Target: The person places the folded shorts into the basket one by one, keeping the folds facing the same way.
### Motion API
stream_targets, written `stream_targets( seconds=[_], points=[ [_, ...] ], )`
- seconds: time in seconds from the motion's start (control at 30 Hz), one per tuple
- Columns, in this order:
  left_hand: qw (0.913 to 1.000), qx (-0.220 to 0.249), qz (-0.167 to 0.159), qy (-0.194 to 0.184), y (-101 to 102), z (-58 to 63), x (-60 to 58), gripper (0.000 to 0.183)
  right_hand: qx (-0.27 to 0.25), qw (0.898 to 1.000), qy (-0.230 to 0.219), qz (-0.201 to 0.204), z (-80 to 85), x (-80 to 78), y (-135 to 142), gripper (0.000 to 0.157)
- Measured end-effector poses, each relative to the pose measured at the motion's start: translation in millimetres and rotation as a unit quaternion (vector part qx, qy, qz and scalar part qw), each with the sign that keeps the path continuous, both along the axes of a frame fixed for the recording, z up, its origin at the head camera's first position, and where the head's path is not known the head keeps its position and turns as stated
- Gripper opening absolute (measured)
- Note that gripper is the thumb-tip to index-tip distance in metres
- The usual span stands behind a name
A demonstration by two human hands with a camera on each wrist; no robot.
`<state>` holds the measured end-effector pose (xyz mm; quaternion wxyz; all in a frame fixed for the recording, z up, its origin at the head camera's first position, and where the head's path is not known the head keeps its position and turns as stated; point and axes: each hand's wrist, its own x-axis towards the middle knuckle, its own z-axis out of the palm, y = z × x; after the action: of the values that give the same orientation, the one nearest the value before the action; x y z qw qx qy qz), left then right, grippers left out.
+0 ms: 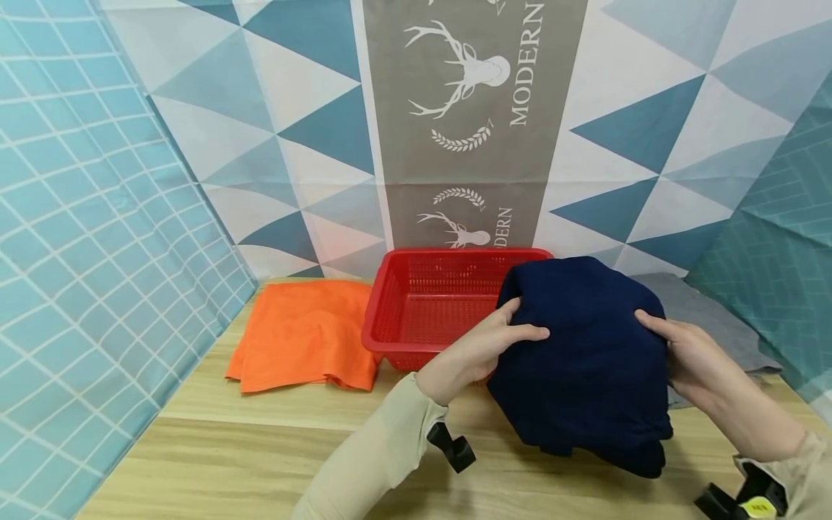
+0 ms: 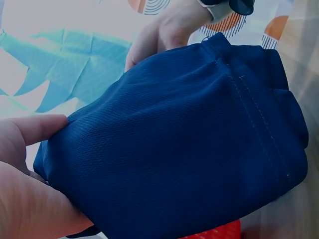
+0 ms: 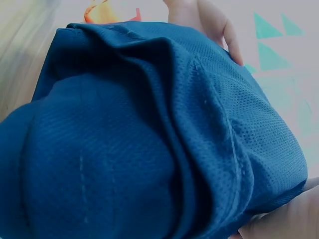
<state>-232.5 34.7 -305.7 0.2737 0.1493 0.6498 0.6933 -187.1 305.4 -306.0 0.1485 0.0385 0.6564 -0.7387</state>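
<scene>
Both hands hold a folded navy blue garment (image 1: 585, 361) up above the table, in front of the basket's right end. My left hand (image 1: 484, 339) grips its left edge, thumb on the near face and the other fingers partly behind the cloth. At the opposite edge my right hand (image 1: 692, 357) grips it with the thumb in front, the remaining fingers mostly hidden. Stitched hems and several layers of the garment (image 3: 114, 144) show in the right wrist view. The left wrist view shows a smooth face of the garment (image 2: 164, 139) with a stitched band.
A red plastic basket (image 1: 373, 318) stands at the back against the patterned wall cloth (image 1: 325, 144). Orange folded cloth (image 1: 305, 332) lies left of it on the wooden table (image 1: 260, 448). Grey cloth (image 1: 708, 310) lies at the right, partly behind the navy garment.
</scene>
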Motion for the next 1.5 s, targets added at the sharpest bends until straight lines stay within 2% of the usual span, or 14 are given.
stream_targets(
  seconds=[0.13,0.2,0.5,0.83,1.07,1.2,1.5],
  points=[
    [0.9996,-0.009,0.025,-0.012,-4.9,0.9,-3.7,0.081,0.039,0.999,-0.005,0.024,1.7,-6.9,-9.0,0.065],
    [0.9992,-0.01,0.035,-0.017,-7.6,1.8,-5.5,0.082,0.05,0.998,-0.006,0.041,3.5,-10.3,-12.7,0.075],
    [0.9976,-0.02,0.064,-0.014,-21.0,12.1,-16.0,0.083,0.024,0.998,0.012,0.061,14.9,-21.5,-28.0,0.075],
    [0.9953,-0.01,0.093,-0.026,-30.2,24.0,-29.2,0.079,0.015,0.999,0.012,0.043,30.6,-34.2,-44.5,0.079],
    [0.9896,0.0,0.141,-0.028,-41.8,35.3,-38.2,0.079,0.013,0.999,0.026,0.038,46.2,-48.1,-66.8,0.081],
    [0.9886,0.011,0.148,-0.026,-47.1,40.6,-44.4,0.076,0.01,0.999,0.027,0.022,55.3,-54.4,-79.1,0.08],
    [0.9847,-0.001,0.173,-0.017,-59.8,50.5,-54.3,0.078,0.01,1.0,0.018,0.012,65.9,-66.0,-96.6,0.082]
  ],
)
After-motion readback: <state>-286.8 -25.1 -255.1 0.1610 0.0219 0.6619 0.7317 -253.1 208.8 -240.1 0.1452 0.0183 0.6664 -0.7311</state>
